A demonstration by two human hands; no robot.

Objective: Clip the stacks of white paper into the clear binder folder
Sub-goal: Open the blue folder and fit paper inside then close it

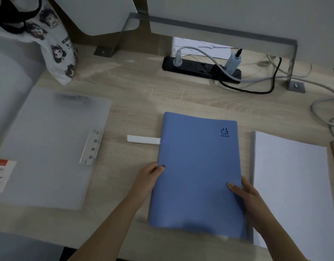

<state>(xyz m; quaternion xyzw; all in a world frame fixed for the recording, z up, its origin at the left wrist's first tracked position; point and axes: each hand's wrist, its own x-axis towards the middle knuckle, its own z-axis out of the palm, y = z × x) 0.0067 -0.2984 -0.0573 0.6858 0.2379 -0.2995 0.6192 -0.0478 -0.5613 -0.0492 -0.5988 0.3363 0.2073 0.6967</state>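
Both hands — left hand (152,173), right hand (244,191) — pinch the blue folder (198,170) by its side edges at the surface's near edge; light, floppy, probably slick.

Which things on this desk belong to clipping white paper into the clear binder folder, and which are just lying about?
Belong to the job:
- clear binder folder, open at the left
- its metal clip
- stack of white paper, at the right

Just lying about:
- blue folder, held by the left hand and right hand
- power strip
- printed cloth bag
- white strip
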